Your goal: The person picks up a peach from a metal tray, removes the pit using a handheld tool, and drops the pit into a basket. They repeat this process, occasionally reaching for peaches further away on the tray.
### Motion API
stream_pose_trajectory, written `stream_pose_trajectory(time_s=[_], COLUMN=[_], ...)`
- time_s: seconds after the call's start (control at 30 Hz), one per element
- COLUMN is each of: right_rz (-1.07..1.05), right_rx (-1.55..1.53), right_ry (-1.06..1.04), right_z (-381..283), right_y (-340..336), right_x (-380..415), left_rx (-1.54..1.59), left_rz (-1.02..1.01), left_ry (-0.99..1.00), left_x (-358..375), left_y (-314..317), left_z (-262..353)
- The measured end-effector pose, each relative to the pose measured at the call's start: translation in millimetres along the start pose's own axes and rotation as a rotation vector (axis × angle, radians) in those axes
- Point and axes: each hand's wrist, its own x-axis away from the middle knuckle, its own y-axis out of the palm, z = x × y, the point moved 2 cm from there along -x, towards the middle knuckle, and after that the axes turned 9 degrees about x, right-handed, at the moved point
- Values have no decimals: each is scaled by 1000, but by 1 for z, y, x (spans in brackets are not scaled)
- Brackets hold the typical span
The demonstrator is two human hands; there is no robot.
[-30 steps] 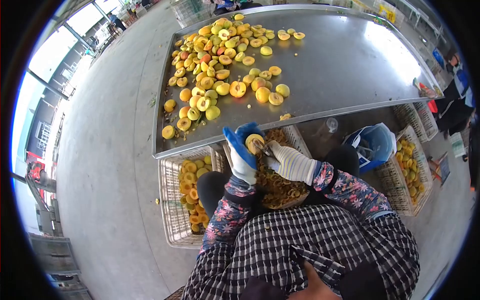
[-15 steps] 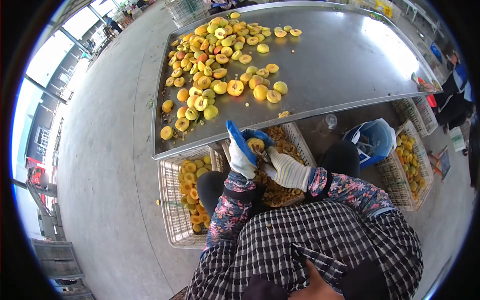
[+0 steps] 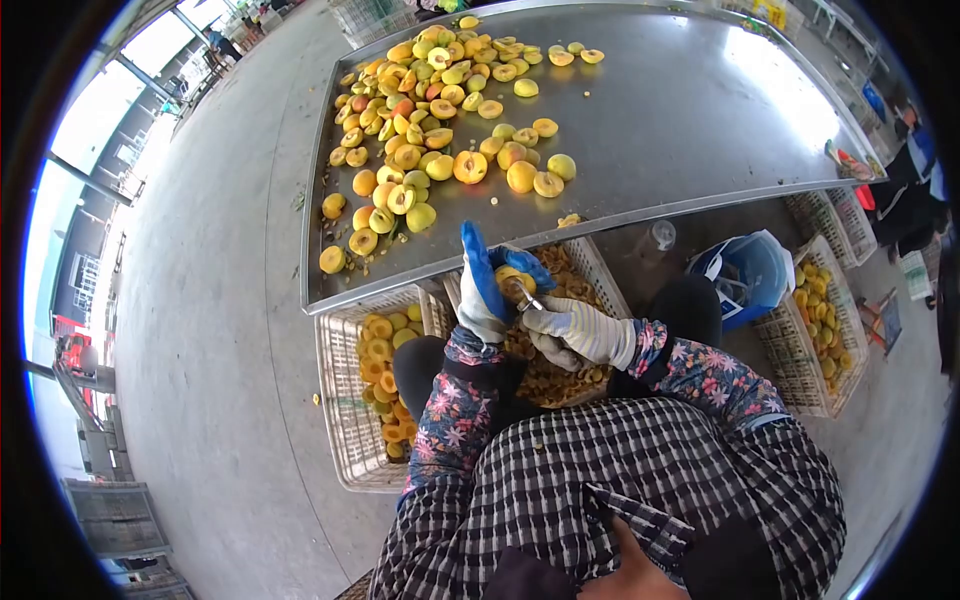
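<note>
My left hand (image 3: 490, 289), in a white glove with blue coating, cups a yellow peach half (image 3: 515, 284), fingers pointing up and away. My right hand (image 3: 578, 330), in a striped knit glove, is closed round a small metal tool (image 3: 532, 304). The tool's tip is at the cut face of the peach half; its exact shape is hidden. Below both hands stands a crate (image 3: 607, 283) holding brownish-orange pits and scraps. Left of it, a white plastic crate (image 3: 337, 430) holds peach halves (image 3: 378, 357).
A metal table (image 3: 660, 120) lies ahead, its raised rim close to my hands. A heap of peach halves (image 3: 430, 90) covers its left side. To the right stand a blue bucket (image 3: 765, 285), a clear cup (image 3: 662, 236) and another crate of fruit (image 3: 790, 350). A person (image 3: 915, 180) is far right.
My right hand has turned and shifted slightly right and down, showing more of the metal tool. My left hand has moved slightly right and up, still holding the peach half.
</note>
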Motion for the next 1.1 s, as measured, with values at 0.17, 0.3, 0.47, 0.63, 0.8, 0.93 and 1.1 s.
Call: stream_pose_trajectory(time_s=[0.17,0.3,0.47,0.63,0.8,0.93,1.1], right_rz=[337,242,90,26,13,-27,-42], right_rx=[832,765,1204,1561,1557,1541,1468], right_ry=[-865,-564,-220,298,223,230,154], right_z=[10,16,15,39,46,44,48], right_y=[-5,-11,-29,-60,-69,-63,-72], right_x=[-16,-8,9,10,4,-3,-8], left_rx=[60,312,206,-776,-1848,-1864,-2119], left_rz=[198,189,287,337,435,450,543], left_ry=[14,-19,213,293,243,182,-5], left_x=[-5,-10,1,38,36,-25,-117], left_y=[-6,-13,-21,-61,-91,-83,-106], left_z=[-11,-16,19,120,182,178,136])
